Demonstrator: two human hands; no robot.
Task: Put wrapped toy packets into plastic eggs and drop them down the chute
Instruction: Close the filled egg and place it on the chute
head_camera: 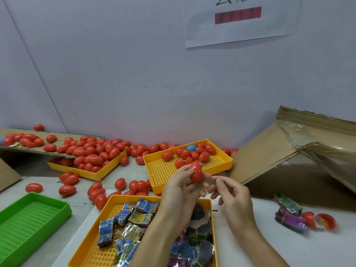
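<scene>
Red egg (196,172) pinched upright in left hand (180,187) fingers, long axis near-vertical. Right hand (232,191) just beside, right of egg, fingers relaxed, grasping nothing. Cardboard chute (273,158) farther right.

A white paper sheet (242,22) on the wall at twelve o'clock bears cut-off black characters and a blurred red bar; neither reads. Print on the wrapped packets (123,218) is too small to read.

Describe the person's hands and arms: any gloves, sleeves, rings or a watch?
Both the left hand and right hand are bare, with no gloves. No rings, watch or wristband show. The forearms are uncovered down to the frame's bottom edge, so no sleeve is visible. Fingernails are short and unpainted.
</scene>
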